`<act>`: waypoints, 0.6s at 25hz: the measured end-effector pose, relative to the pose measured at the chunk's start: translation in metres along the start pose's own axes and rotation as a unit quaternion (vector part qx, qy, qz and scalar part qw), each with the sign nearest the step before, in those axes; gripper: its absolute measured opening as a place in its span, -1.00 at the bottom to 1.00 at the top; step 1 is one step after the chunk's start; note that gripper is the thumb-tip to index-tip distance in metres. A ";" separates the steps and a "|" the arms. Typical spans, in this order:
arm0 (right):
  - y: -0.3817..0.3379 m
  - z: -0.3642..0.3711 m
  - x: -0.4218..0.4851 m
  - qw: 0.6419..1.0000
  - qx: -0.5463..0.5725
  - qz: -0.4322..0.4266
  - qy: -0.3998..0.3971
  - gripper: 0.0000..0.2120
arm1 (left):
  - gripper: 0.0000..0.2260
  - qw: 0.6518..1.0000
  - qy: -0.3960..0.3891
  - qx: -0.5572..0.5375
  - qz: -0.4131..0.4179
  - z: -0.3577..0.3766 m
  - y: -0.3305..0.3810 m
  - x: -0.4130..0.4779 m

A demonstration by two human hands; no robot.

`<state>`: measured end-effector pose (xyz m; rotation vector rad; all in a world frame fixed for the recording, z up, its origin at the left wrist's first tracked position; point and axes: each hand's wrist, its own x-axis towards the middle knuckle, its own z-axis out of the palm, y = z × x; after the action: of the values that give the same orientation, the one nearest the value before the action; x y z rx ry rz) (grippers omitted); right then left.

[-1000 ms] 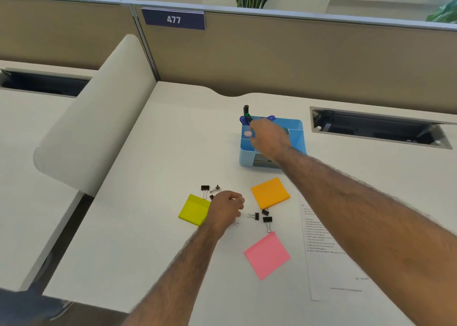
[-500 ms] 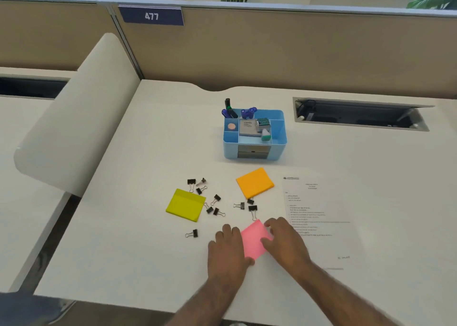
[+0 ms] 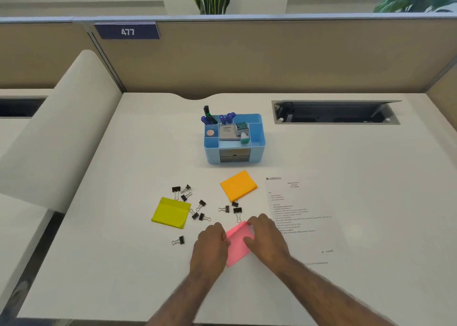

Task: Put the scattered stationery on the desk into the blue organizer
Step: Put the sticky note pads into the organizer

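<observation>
The blue organizer (image 3: 259,137) stands at the middle back of the desk, holding markers, a small box and other small items. In front of it lie an orange sticky pad (image 3: 238,185), a yellow sticky pad (image 3: 171,212) and several black binder clips (image 3: 201,204). A pink sticky pad (image 3: 238,246) lies nearest me. My left hand (image 3: 211,247) presses against its left edge. My right hand (image 3: 266,239) covers its right edge and far corner. Both hands grip the pad between them on the desk.
A printed sheet of paper (image 3: 305,217) lies right of the pads, partly under my right wrist. A cable slot (image 3: 333,113) is open at the back right. A curved white divider (image 3: 61,128) borders the desk's left side. Tan partition panels close the back.
My right hand has come back from the organizer and my left hand has left the binder clips. Both now clasp the pink pad.
</observation>
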<state>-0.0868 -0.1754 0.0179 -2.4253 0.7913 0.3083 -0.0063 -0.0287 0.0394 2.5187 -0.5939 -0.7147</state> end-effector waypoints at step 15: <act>-0.036 -0.190 0.096 0.895 0.304 0.055 0.321 -0.93 | -0.50 0.997 0.069 -0.027 -0.013 -0.047 0.059 0.110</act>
<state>0.0197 -0.3066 0.1529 -1.8640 1.0990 -0.6548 0.0893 -0.1184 0.0651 2.5041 -0.4879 -0.5534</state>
